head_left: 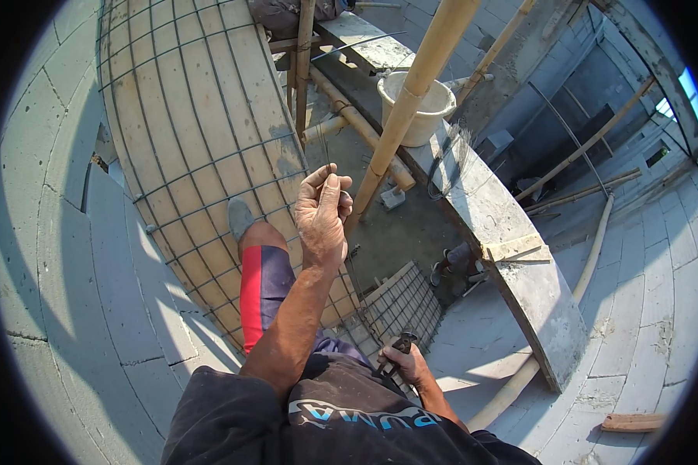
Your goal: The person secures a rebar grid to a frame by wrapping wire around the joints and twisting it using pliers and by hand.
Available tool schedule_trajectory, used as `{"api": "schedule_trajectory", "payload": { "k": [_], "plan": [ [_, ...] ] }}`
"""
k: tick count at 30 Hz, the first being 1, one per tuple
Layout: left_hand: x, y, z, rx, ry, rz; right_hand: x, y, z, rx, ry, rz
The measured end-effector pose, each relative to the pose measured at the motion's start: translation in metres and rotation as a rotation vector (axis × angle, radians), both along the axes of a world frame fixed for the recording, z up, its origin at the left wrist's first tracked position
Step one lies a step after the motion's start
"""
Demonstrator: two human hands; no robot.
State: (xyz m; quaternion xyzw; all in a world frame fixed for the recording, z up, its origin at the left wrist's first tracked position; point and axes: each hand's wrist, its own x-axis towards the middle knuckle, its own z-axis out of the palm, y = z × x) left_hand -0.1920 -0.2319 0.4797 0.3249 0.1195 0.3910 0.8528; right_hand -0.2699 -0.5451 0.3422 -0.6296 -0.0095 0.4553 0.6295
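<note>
Raised in front of me, my left hand (323, 213) is closed in a pinch. A few thin tie wires (325, 147) rise from its fingertips, faint against the background. Low by my waist, my right hand (408, 366) is wrapped round a pair of dark pincers (403, 341), their head pointing up. Beneath my left arm runs a grid of steel rebar (198, 116) over a sloping plywood panel (240, 108). One of my feet (240, 217) rests on that panel among the bars.
A bamboo pole (411, 93) stands close to the right of my left hand. Beyond it, a white bucket (417, 108) sits on a concrete-smeared plank (488, 209) holding loose wire. Another person's leg (456, 260) shows below. More rebar grid (403, 306) lies lower down. Block walls (62, 256) flank me.
</note>
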Motion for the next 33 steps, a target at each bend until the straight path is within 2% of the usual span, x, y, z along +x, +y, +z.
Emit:
{"api": "schedule_trajectory", "payload": {
  "k": [2, 6, 15, 18, 22, 23, 24, 26, 30, 32, 33],
  "plan": [
    [-0.002, -0.001, 0.003, -0.089, 0.016, -0.034, -0.001, 0.000, 0.003, -0.077, -0.043, 0.071],
    [-0.003, -0.006, 0.001, -0.106, -0.034, -0.081, -0.005, 0.010, 0.024, -0.151, -0.132, 0.216],
    [-0.003, -0.005, -0.007, -0.074, -0.072, -0.098, -0.015, 0.008, 0.015, -0.078, -0.157, 0.233],
    [-0.011, 0.002, -0.008, -0.122, -0.118, -0.164, -0.011, 0.008, 0.008, -0.151, -0.161, 0.274],
    [-0.022, 0.022, -0.011, -0.206, -0.131, -0.086, -0.008, 0.012, 0.019, -0.055, -0.079, -0.050],
    [-0.023, 0.029, -0.012, -0.210, -0.146, -0.063, -0.005, 0.007, 0.010, 0.066, -0.025, -0.178],
    [-0.025, 0.031, -0.012, -0.215, -0.159, -0.042, 0.000, 0.002, 0.002, 0.050, -0.004, -0.270],
    [-0.027, 0.027, -0.008, -0.152, -0.117, -0.014, 0.015, -0.001, 0.010, 0.035, -0.046, -0.368],
    [-0.025, -0.006, -0.002, -0.124, -0.158, -0.137, 0.041, 0.029, 0.053, -0.053, -0.375, -0.252],
    [-0.022, -0.019, -0.003, -0.189, -0.200, -0.230, 0.047, 0.055, 0.074, -0.097, -0.588, -0.144],
    [-0.022, -0.024, 0.000, -0.214, -0.217, -0.270, 0.044, 0.069, 0.088, -0.028, -0.599, -0.100]
  ]
}}
